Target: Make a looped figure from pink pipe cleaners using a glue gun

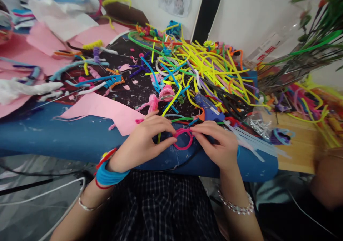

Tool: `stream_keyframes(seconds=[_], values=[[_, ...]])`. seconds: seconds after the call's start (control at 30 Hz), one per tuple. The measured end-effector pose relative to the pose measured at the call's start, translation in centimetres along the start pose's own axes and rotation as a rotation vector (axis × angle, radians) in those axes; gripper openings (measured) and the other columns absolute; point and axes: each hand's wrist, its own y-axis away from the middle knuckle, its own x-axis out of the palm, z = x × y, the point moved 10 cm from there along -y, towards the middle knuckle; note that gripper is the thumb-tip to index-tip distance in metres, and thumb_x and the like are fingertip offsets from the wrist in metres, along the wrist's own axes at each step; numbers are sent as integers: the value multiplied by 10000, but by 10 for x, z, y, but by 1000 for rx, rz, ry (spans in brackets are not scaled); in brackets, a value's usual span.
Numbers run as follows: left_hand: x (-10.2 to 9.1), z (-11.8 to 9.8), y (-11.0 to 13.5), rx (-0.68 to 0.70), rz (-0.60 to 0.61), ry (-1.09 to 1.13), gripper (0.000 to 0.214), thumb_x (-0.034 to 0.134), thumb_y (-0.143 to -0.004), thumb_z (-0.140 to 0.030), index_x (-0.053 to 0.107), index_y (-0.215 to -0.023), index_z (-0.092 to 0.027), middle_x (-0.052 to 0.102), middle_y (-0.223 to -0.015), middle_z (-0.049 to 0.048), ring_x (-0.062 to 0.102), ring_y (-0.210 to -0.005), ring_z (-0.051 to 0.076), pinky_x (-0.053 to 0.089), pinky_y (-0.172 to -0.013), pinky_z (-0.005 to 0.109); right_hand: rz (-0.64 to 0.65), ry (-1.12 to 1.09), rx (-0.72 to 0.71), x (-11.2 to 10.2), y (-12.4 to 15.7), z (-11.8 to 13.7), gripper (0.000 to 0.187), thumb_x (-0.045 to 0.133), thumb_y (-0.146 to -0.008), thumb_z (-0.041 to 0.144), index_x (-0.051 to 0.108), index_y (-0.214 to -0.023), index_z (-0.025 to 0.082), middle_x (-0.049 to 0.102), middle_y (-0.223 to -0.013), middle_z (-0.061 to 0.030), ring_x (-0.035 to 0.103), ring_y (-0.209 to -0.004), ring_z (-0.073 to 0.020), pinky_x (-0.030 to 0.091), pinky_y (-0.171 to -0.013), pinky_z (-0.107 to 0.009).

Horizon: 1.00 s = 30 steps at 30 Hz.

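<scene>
A bright pink pipe cleaner (183,149), bent into a ring, is held between my two hands just above the front of the blue-covered table (66,130). My left hand (146,139) pinches the ring's left side between thumb and fingers. On the opposite side, the thumb and index finger of my right hand (218,141) grip its upper right part. Just beyond my left hand lies a fuzzy pink pipe-cleaner figure (153,102). A blue glue gun (210,109) with an orange part rests behind my right hand.
Yellow pipe cleaners (214,66) are heaped across the back. Pink paper (103,109) lies at left. A phone (206,18) leans on the wall. Clear glue sticks (249,141) lie at right, near a wooden surface (300,155). Another person's arm (328,176) shows at far right.
</scene>
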Motion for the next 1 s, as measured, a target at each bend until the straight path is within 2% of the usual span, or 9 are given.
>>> stream_keyframes(seconds=[1.0], values=[[3, -2, -2, 49, -8, -31, 54, 670, -901, -240, 690, -887, -192, 745, -921, 32, 666, -999, 211, 477, -976, 404, 21, 56, -53, 3, 3, -2, 242, 634, -874, 85, 746, -963, 280, 783, -877, 1, 722, -764, -175, 548, -804, -395]])
